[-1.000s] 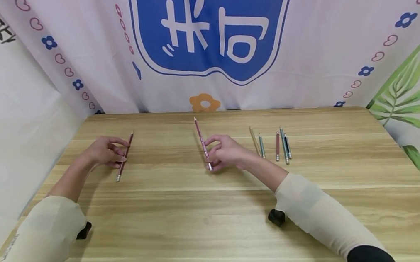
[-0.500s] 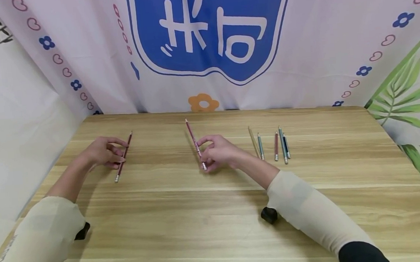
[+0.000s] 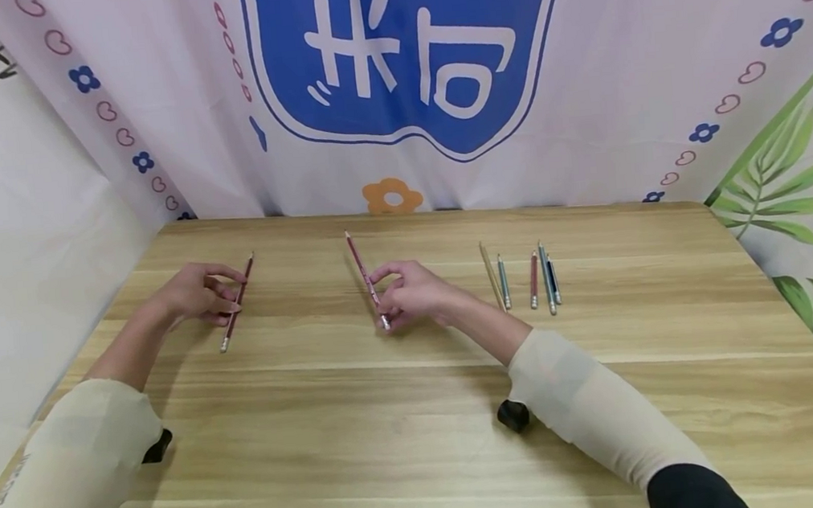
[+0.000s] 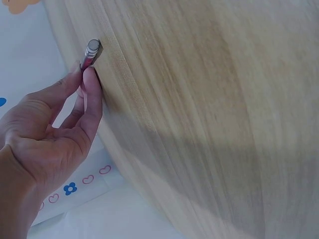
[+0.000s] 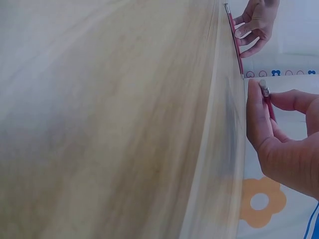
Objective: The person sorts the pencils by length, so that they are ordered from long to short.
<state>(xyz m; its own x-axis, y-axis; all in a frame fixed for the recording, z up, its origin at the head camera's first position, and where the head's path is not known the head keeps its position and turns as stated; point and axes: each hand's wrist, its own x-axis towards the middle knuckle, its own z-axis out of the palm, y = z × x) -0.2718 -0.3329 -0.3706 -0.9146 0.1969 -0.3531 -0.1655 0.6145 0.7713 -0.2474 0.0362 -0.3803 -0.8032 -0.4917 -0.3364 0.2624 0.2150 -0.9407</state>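
Observation:
My left hand (image 3: 199, 293) pinches a dark red pencil (image 3: 232, 326) at the table's left side, its white eraser end toward me and its tip pointing away. In the left wrist view the thumb and fingers (image 4: 92, 94) close on that pencil just below its metal band. Nearer the table's middle, my right hand (image 3: 410, 294) holds a second red pencil (image 3: 360, 263) between thumb and fingers, close to the eraser end. This one slants, with its tip to the far left. Both hands and the left pencil (image 5: 234, 37) show in the right wrist view.
To the right lie several pencils: a tan pencil (image 3: 491, 272), a short teal pencil (image 3: 503, 282), a red pencil (image 3: 534, 281), a longer teal pencil (image 3: 546, 278) and a dark blue pencil (image 3: 554, 280). A printed curtain (image 3: 624, 90) hangs along the table's (image 3: 410, 463) back edge.
My right hand has moved left across the table with its red pencil, toward the left hand. My left hand and its pencil have stayed in place; the view shifts slightly.

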